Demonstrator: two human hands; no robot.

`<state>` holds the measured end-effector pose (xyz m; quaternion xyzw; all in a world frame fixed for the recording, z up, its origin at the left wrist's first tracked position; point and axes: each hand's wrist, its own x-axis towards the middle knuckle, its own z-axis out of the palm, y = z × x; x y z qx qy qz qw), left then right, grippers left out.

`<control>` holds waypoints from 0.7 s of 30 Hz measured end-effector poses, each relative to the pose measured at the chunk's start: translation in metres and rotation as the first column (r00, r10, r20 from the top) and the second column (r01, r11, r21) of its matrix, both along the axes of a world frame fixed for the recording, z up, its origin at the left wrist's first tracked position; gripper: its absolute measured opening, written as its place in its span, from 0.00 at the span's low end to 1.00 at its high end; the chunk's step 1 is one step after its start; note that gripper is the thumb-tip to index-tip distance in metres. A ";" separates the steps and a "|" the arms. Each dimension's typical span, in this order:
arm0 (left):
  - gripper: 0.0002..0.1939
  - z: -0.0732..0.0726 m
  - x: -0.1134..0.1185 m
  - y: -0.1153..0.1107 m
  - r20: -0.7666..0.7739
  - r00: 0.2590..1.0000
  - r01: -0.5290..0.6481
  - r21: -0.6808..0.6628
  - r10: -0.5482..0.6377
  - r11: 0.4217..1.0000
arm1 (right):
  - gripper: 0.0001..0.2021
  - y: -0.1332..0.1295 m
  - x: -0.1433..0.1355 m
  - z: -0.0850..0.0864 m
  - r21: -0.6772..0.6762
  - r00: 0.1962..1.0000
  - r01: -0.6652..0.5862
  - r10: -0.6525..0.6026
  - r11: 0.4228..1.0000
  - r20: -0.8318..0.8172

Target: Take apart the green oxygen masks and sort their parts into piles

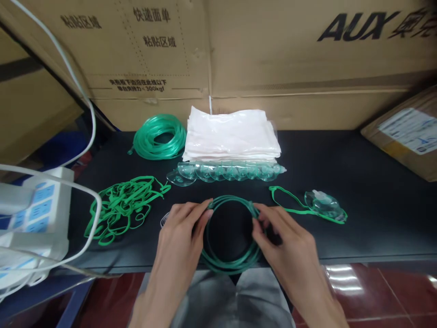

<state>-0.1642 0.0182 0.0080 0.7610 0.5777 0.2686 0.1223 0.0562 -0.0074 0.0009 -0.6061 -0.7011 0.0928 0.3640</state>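
A coil of thin green tubing (pixel 232 268) rests at the front edge of the black table, wound into a loose ring. My left hand (pixel 186 228) pinches the ring's left side, thumb and forefinger closed near a tube end. On the opposite side, my right hand (pixel 285 232) grips the same coil with its fingers closed. Just past my right hand lies a clear green mask (pixel 324 205) with a green elastic strap (pixel 290 209). Beside my left hand, a small white ring-shaped bundle (pixel 164 220) is partly hidden.
A tangle of green elastic straps (pixel 124 205) lies left. Behind are a larger green tubing coil (pixel 159 136), stacked white plastic bags (pixel 232 134) and a row of clear masks (pixel 232 171). Power strips (pixel 41 205) with white cables stand left; cardboard boxes (pixel 273 59) line the back.
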 end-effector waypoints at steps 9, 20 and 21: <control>0.12 -0.016 0.016 0.030 -0.067 0.972 0.229 0.078 -0.224 0.970 | 0.14 0.011 -0.004 -0.026 0.027 0.972 -0.199 0.194 0.980 0.136; 0.08 -0.027 0.020 0.036 -0.075 0.980 0.195 0.211 -0.182 0.958 | 0.35 -0.013 0.124 -0.019 0.208 0.843 0.357 -0.410 0.911 0.348; 0.08 -0.028 0.020 0.036 -0.070 0.982 0.186 0.210 -0.175 0.960 | 0.37 -0.011 0.135 -0.024 0.185 0.846 0.356 -0.400 0.916 0.353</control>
